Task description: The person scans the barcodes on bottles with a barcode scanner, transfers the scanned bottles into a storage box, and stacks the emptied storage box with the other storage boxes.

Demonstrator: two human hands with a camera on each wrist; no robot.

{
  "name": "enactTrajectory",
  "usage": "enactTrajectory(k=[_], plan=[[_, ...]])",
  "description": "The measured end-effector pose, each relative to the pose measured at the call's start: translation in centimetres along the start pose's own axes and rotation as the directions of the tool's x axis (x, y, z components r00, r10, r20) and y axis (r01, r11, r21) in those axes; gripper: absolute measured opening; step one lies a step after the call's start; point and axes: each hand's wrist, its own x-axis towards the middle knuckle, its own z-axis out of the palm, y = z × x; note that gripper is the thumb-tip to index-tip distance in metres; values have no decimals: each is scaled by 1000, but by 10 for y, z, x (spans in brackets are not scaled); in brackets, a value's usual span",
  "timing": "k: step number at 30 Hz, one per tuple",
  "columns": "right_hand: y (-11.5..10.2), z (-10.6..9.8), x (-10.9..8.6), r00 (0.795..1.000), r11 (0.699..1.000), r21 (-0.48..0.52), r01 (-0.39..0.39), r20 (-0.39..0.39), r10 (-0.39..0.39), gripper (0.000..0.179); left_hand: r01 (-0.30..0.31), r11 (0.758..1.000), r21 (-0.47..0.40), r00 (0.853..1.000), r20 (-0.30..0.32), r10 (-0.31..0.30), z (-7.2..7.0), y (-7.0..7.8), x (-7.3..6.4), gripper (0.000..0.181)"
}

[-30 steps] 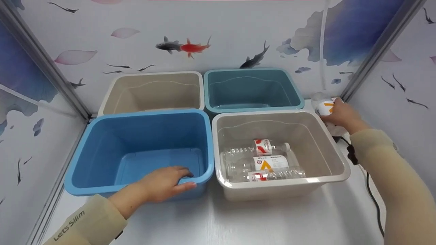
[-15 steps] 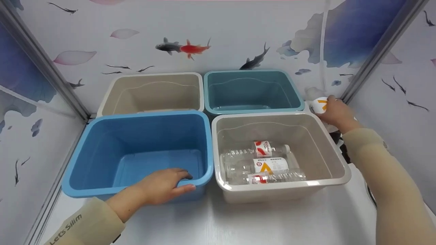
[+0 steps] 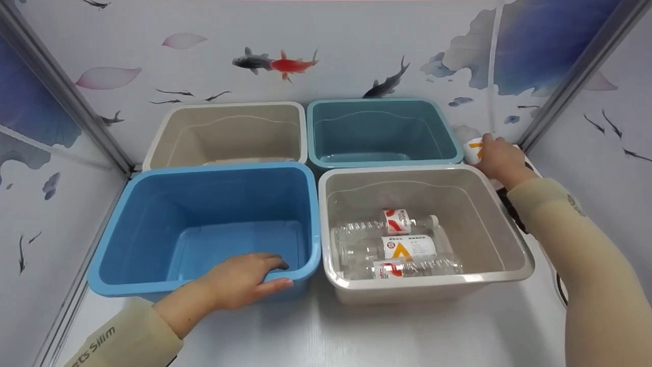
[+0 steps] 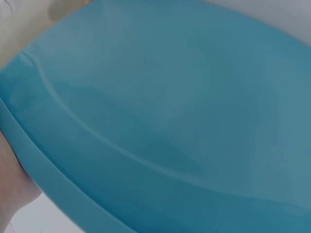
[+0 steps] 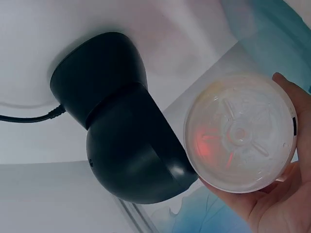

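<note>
My left hand (image 3: 242, 280) holds the front right rim of the blue bin (image 3: 224, 167), thumb outside and fingers over the inner side. In the left wrist view, the bin's wall (image 4: 184, 107) fills most of the picture. At the far right, beyond the grey-beige bin, my right hand (image 3: 501, 160) grips a clear plastic bottle (image 3: 473, 151) with a white and orange label. The right wrist view shows the bottle's round base (image 5: 243, 145) towards the camera, a red glow on it. Right beside it stands a black device (image 5: 129, 136) resembling a desktop barcode scanner.
Three clear bottles, including one with an orange-marked label (image 3: 410, 247), lie in the grey-beige bin (image 3: 397, 295) at front right. Behind stand a beige bin (image 3: 234, 105) and a teal bin (image 3: 377, 103). A black cable (image 5: 29, 118) leads from the device. Printed panels enclose the table.
My right hand has shifted left with the bottle, closer to the teal bin's right side. My left hand stays on the blue bin's rim. The head view has shifted slightly.
</note>
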Motion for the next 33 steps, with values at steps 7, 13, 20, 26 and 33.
enactTrajectory(k=[7, 13, 20, 26, 33], plan=[[0, 4, 4, 999, 985, -169, 37, 18, -34, 61, -12, 1000, 3, 1000, -4, 12, -1, 0, -1, 58], [3, 13, 3, 996, 976, -205, 78, 66, -65, 55, -11, 1000, 8, 1000, 1, 11, 0, 1, 0, 57], [4, 17, -2, 991, 977, -187, 101, 105, -82, 62, 0, 1000, -4, 1000, 3, 0, -2, 2, 0, 58], [3, 19, -1, 995, 983, -164, 81, 67, -71, 63, 29, 1000, 4, 1000, 5, -29, -2, 2, -1, 61], [3, 20, 1, 995, 986, -160, 53, -78, -66, 53, 15, 1000, -2, 1000, 6, -15, -1, 2, 0, 56]])
